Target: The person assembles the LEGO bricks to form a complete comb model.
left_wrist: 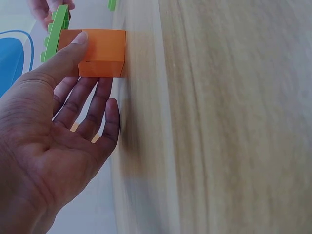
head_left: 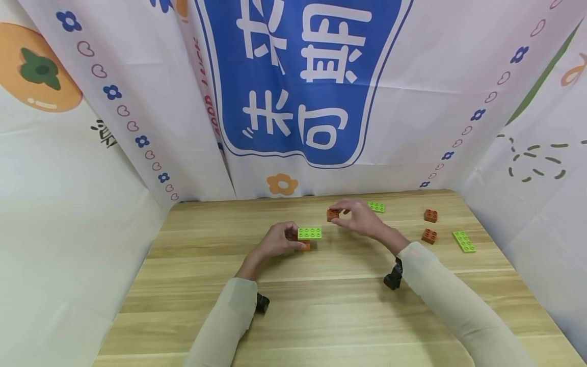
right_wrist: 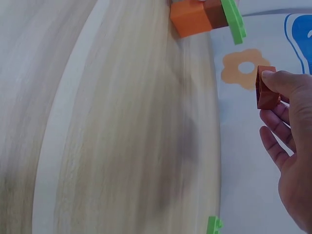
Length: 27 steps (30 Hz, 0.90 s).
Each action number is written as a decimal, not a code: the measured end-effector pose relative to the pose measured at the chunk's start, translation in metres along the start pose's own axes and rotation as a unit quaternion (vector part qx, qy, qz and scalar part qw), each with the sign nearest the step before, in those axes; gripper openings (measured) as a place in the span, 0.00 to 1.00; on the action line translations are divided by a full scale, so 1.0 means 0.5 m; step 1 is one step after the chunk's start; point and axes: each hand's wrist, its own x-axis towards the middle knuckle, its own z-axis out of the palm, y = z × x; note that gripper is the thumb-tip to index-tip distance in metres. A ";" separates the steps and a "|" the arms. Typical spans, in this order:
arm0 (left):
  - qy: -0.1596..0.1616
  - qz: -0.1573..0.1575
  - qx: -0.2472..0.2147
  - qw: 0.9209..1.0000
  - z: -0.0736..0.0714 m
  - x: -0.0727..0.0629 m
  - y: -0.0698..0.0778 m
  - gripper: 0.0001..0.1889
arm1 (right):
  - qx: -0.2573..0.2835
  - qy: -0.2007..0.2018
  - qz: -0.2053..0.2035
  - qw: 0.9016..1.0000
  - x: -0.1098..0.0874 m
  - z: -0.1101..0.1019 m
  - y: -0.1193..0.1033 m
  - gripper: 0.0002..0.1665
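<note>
Left hand point(head_left: 277, 239) pinches orange-and-brown plastic stack point(left_wrist: 105, 46) under flat green plastic plate point(head_left: 309, 233); right hand point(head_left: 359, 219), farther right, pinches square brown plastic brick point(right_wrist: 266, 95). Best brace stack, lower brick level.

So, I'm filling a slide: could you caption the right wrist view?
The right hand pinches a brown brick, apart from an orange, brown and green stack.

A light wood-grain tabletop point(head_left: 330, 316) stands before a white cloth backdrop point(head_left: 435, 102), on which a blue panel point(head_left: 294, 86) with white Chinese characters point(head_left: 248, 35) is printed above an orange flower point(head_left: 274, 186). White side cloths point(head_left: 69, 229) flank it, the left one showing an orange fruit point(head_left: 41, 89).
</note>
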 end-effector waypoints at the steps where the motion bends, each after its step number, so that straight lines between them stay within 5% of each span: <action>1: 0.001 -0.001 -0.001 1.000 0.000 0.000 0.000 0.15 | 0.003 0.000 -0.004 1.000 0.001 0.001 -0.003 0.22; 27: 0.003 0.011 0.018 1.000 -0.002 -0.002 -0.001 0.14 | 0.032 -0.006 -0.087 0.996 0.029 0.047 -0.068 0.23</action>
